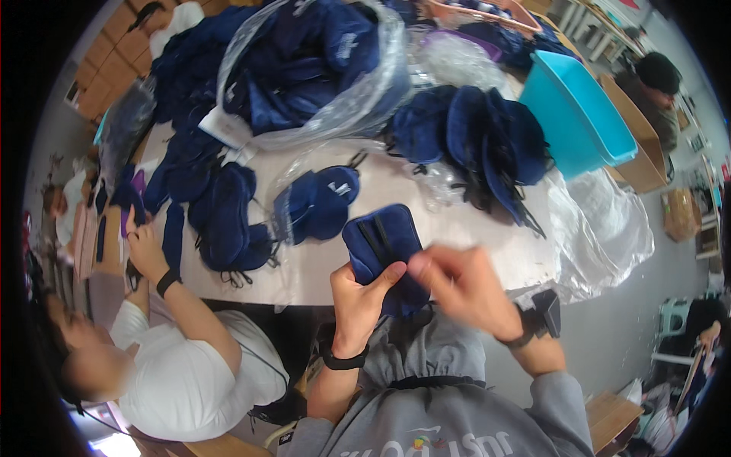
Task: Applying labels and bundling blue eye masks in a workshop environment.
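Observation:
My left hand (364,298) grips a folded navy sleep mask (379,242) by its lower edge, thumb across the front, black strap showing on top. My right hand (463,286) is blurred and closes on the same mask's lower right corner. I hold the mask just above the near edge of the pale table (426,228). Right behind it lies a navy mask in a clear bag (316,202).
A large clear bag of navy masks (312,65) sits at the back, a stack of loose masks (480,141) to the right, a turquoise bin (575,114) beyond. More masks (225,217) lie on the left, where a person in white (179,358) handles one. Another person sits far right.

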### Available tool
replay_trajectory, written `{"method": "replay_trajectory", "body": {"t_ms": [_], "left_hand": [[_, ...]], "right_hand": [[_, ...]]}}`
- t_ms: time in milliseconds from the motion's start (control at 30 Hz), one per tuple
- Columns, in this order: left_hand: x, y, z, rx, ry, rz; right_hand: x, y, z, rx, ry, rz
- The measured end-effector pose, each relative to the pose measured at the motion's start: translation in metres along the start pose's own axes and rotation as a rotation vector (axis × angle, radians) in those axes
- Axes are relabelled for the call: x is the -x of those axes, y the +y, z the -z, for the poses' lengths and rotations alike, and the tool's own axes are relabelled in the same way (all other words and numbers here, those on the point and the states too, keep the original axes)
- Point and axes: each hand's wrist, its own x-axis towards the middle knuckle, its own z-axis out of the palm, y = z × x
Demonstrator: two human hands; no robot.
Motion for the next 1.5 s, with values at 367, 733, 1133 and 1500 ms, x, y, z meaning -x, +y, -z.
{"method": "replay_trajectory", "body": {"t_ms": [367, 733, 1133, 1500], "left_hand": [[-0.017, -0.01, 0.038, -0.083, 0.117, -0.076], [-0.005, -0.006, 0.026, -0.391, -0.128, -0.139], [-0.04, -0.008, 0.027, -0.319, -0.283, 0.168], [-0.024, -0.016, 0.04, -0.773, 0.24, -0.213]], "right_hand": [[0.013, -0.009, -0.019, -0.451, -0.799, -0.5], [-0.08, -0.015, 0.008, -0.324, -0.556, -0.269], [-0.076, 0.086, -0.026, -0.233, -0.093, -0.164], [-0.092, 0.075, -0.032, 0.302, 0.025, 0.027]]}}
